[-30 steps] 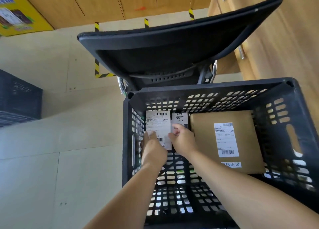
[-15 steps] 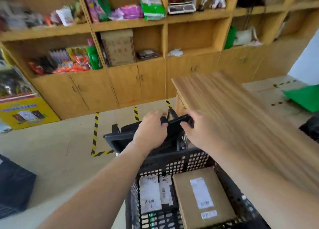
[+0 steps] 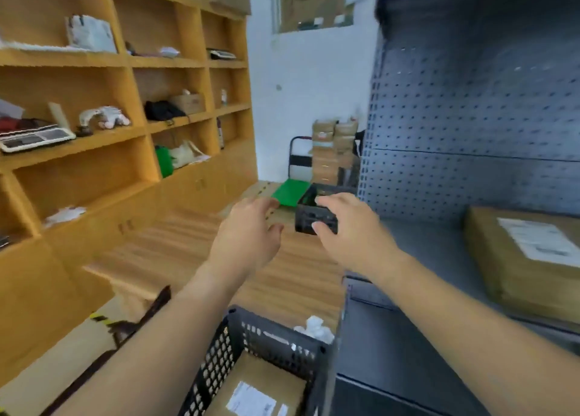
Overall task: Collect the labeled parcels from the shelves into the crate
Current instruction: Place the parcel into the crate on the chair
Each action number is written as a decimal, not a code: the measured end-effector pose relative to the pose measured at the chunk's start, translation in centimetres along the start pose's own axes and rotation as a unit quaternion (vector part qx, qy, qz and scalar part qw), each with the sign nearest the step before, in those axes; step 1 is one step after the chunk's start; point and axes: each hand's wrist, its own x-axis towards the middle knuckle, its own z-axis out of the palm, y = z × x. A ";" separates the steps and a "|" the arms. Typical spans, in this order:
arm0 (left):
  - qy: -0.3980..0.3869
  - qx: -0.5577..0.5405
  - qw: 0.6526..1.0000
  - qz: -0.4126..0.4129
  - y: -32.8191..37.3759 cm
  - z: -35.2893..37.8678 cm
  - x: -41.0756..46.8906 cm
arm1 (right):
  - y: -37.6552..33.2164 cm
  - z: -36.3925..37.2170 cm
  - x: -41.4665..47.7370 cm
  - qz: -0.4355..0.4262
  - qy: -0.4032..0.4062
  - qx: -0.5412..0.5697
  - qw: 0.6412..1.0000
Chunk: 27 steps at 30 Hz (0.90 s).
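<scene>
left hand: fingers loosely spread, holding nothing | right hand: fingers spread, empty | crate: below the arms, brown labeled parcel inside | second parcel: on grey shelf, right | change: hands off the black handle, raised mid-air over table

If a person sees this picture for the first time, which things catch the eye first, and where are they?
Two bare hands, the left hand and the right hand, reach forward in the middle, both open and empty. Below them stands a black perforated plastic crate with a labeled brown cardboard parcel inside. At the right, another large brown labeled parcel lies on the grey metal shelf.
</scene>
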 end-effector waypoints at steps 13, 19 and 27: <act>-0.188 -0.223 0.846 0.447 46.1 13.0 -12.9 | 18.8 -29.5 -40.0 0.409 0.257 -0.220 0.847; -0.241 -0.266 0.759 0.543 65.3 15.5 -28.1 | 20.1 -40.3 -61.3 0.542 0.308 -0.287 0.727; -0.326 -0.287 0.649 0.624 84.2 18.3 -46.2 | 19.8 -49.7 -81.3 0.651 0.343 -0.304 0.606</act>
